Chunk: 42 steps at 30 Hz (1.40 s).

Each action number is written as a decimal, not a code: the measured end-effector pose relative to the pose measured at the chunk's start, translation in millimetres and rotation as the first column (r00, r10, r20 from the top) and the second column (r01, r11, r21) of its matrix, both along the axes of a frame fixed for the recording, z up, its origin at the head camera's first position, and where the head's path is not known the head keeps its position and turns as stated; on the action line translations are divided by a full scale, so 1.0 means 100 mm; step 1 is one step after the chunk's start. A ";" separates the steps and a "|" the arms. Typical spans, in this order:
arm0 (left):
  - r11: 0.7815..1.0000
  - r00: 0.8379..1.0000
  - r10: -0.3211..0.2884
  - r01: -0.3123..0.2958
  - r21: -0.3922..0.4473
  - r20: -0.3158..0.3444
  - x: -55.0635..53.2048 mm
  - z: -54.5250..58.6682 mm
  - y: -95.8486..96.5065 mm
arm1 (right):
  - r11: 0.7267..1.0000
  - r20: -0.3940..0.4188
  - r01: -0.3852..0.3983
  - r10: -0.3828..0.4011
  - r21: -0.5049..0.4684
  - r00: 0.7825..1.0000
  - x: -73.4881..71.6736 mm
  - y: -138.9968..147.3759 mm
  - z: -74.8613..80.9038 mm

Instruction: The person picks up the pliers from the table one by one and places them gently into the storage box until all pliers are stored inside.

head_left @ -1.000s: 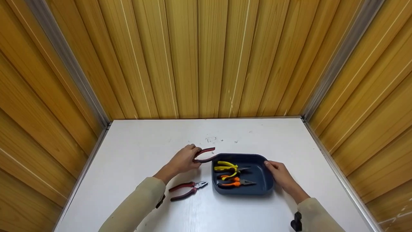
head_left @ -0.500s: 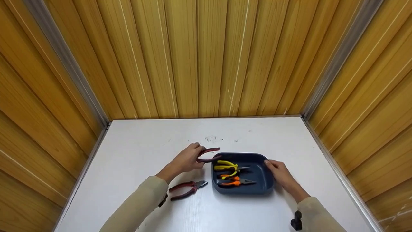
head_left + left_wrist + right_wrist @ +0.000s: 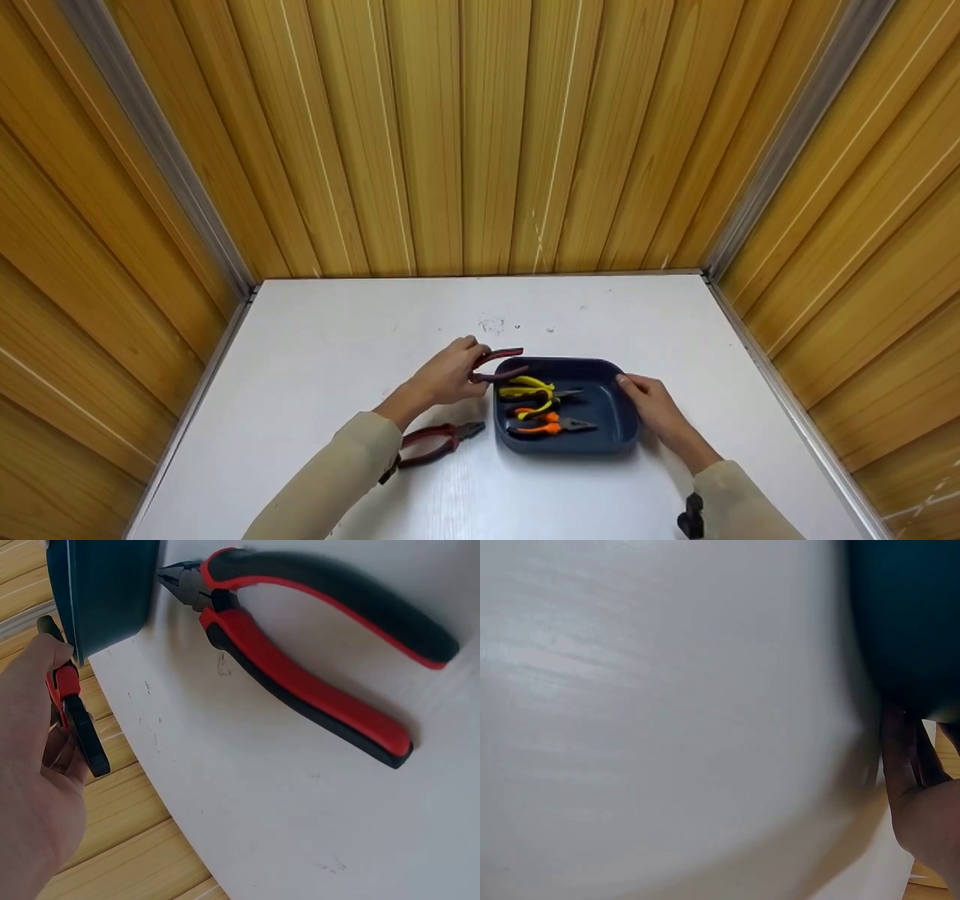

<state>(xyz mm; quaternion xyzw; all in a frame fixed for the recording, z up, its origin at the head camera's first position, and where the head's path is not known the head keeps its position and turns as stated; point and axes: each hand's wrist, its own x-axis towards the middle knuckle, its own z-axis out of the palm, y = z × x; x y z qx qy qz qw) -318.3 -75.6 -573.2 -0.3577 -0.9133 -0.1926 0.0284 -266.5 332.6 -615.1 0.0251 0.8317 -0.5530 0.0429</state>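
Observation:
My left hand (image 3: 447,373) holds red-and-black pliers (image 3: 501,375) by the jaw end. Their spread handles point right, over the left rim of a dark blue tray (image 3: 611,409). In the left wrist view, these pliers (image 3: 69,682) are partly hidden by my fingers. My right hand (image 3: 657,411) grips the tray's right rim, thumb on top; in the right wrist view, its fingers lie against the tray's outer wall (image 3: 907,622). Inside the tray lie yellow-and-black pliers (image 3: 529,391) and orange-and-black pliers (image 3: 551,427), side by side. Another red-and-black pair of pliers (image 3: 300,682) lies on the table, left of the tray.
The white table (image 3: 337,322) has small dark marks behind the tray. Wood-patterned panels (image 3: 480,150) stand at the back and both sides, with grey metal posts (image 3: 780,142) in the corners.
My left hand has moved right with the pliers, bringing their handles further over the tray's left side. My left sleeve now covers the handle ends of the pliers on the table. My right hand stays put.

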 end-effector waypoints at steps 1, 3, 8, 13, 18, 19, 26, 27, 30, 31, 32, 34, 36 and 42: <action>1.000 1.000 -0.003 0.003 0.002 0.002 0.00 0.00 0.01 | 1.000 0.001 0.002 -0.002 -0.001 1.000 0.00 0.00 0.00; 1.000 1.000 -0.009 0.009 0.007 0.008 0.00 0.00 0.03 | 1.000 -0.005 0.017 -0.017 -0.008 1.000 -0.01 0.01 -0.04; 1.000 1.000 -0.027 0.027 0.004 -0.002 0.02 0.00 0.08 | 1.000 -0.012 0.017 -0.017 -0.003 1.000 -0.03 0.03 -0.10; 1.000 1.000 -0.021 0.021 -0.013 0.016 0.02 0.00 0.12 | 1.000 -0.019 0.006 -0.007 -0.013 1.000 -0.02 0.03 -0.09; 0.999 1.000 -0.020 0.021 -0.039 0.012 0.02 0.04 0.17 | 1.000 0.002 0.003 -0.003 0.002 1.000 -0.03 0.04 -0.09; 0.999 1.000 -0.023 0.023 -0.040 0.009 0.02 0.04 0.18 | 1.000 0.005 -0.005 0.005 0.010 1.000 -0.03 0.04 -0.09; 0.998 0.999 -0.040 0.041 -0.054 0.016 0.05 0.06 0.29 | 1.000 0.015 -0.006 0.006 0.011 1.000 -0.02 0.02 -0.06; 0.997 0.999 -0.045 0.046 -0.057 0.016 0.05 0.07 0.30 | 1.000 0.018 -0.011 0.011 0.007 1.000 -0.02 0.02 -0.05; 0.996 0.998 -0.062 0.063 -0.057 0.012 0.07 0.06 0.35 | 1.000 0.025 -0.013 0.014 -0.011 1.000 -0.02 0.01 -0.02; 0.996 0.998 -0.066 0.067 -0.054 0.011 0.07 0.06 0.36 | 1.000 0.024 -0.014 0.014 -0.016 1.000 -0.02 0.01 -0.02; 0.996 0.997 -0.070 0.070 -0.051 0.011 0.07 0.06 0.38 | 1.000 0.021 -0.011 0.012 -0.018 1.000 -0.02 0.01 -0.02; 0.996 0.997 -0.075 0.076 -0.046 0.011 0.07 0.06 0.40 | 1.000 0.009 -0.004 0.005 -0.014 1.000 -0.02 0.01 -0.04; 0.996 0.997 -0.075 0.076 -0.044 0.025 0.08 0.07 0.43 | 1.000 -0.005 0.004 -0.004 -0.008 1.000 -0.02 0.01 -0.06; 0.996 0.994 -0.074 0.079 -0.048 0.082 0.11 0.11 0.53 | 1.000 -0.028 0.018 -0.018 -0.016 0.999 -0.03 0.02 -0.11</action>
